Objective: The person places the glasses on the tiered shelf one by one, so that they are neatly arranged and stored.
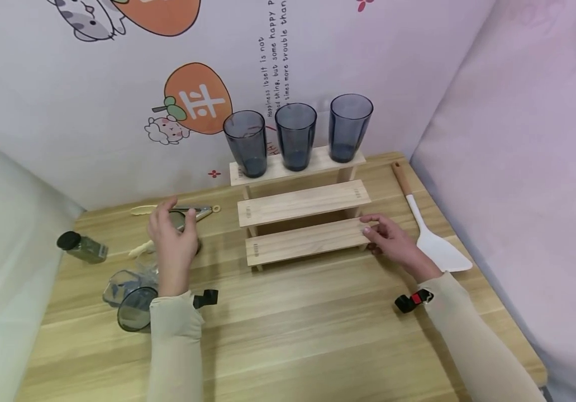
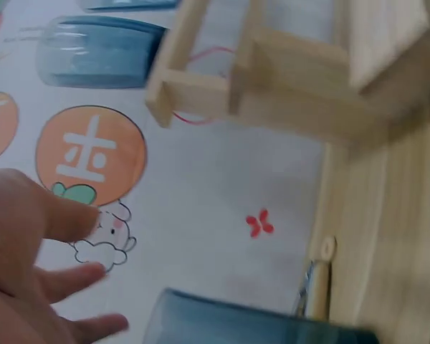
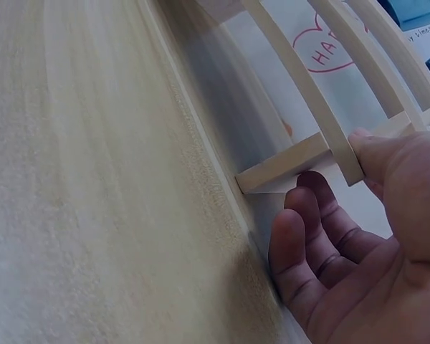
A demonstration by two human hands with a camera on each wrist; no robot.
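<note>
A three-tier wooden rack (image 1: 305, 241) stands on the table. My right hand (image 1: 393, 243) grips the right end of its lowest step, the thumb (image 3: 373, 154) at the board's end and the fingers curled below. Three blue-grey glasses (image 1: 295, 137) stand upright in a row on the top tier. Left of the rack, my left hand (image 1: 174, 245) is raised with its fingers spread and holds nothing. Just behind it is another glass (image 2: 251, 319), partly hidden by the hand in the head view. A further dark glass (image 1: 136, 310) sits beside the left wrist.
A clear faceted container (image 1: 119, 286) is beside the dark glass. Tongs (image 1: 209, 211) lie behind the left hand. At the far left lies a black-lidded jar (image 1: 86, 249) of green flakes. A white spatula (image 1: 436, 248) with a wooden handle lies at right. Fabric walls border the table.
</note>
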